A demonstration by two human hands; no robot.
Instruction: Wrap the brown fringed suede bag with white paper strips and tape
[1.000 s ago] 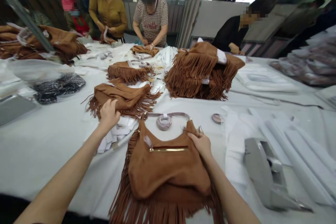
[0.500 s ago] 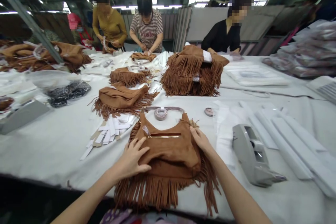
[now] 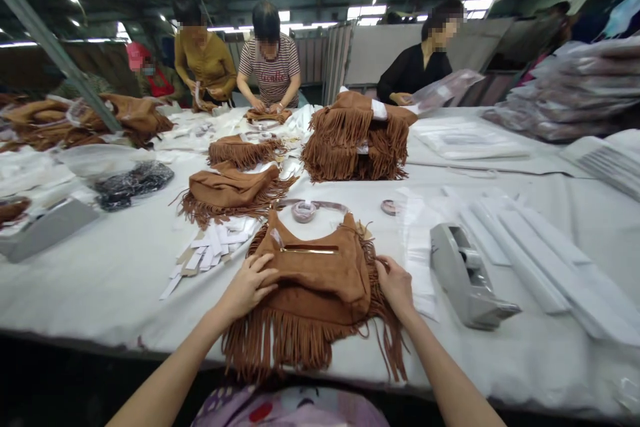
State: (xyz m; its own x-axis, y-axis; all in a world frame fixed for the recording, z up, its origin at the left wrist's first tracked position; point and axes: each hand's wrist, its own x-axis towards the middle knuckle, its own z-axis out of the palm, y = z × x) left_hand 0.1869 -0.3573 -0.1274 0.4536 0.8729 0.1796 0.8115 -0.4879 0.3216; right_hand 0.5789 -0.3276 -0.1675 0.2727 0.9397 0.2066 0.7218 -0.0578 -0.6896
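A brown suede handbag (image 3: 320, 273) lies flat on the table before me, its zip facing up and its long fringe hanging toward the front edge. My left hand (image 3: 249, 285) rests on the bag's left side, fingers laid over the suede. At the bag's right edge, my right hand (image 3: 396, 285) has its fingers closed on the side fringe (image 3: 375, 273). The bag's strap curves away at the top around a wrapped strap coil (image 3: 304, 211). White paper strips (image 3: 215, 247) lie left of the bag.
A grey tape dispenser (image 3: 467, 277) stands to the right, beside long white packets (image 3: 530, 253). Stacked fringed bags (image 3: 357, 140) sit farther back, with more bags (image 3: 233, 187) at left. Plastic-wrapped packages (image 3: 570, 93) pile up far right. Several people work across the table.
My right hand has moved down from the bag's upper right corner to its side fringe. My left hand has shifted slightly left and up. Across the table, a person now holds a clear plastic-wrapped package.
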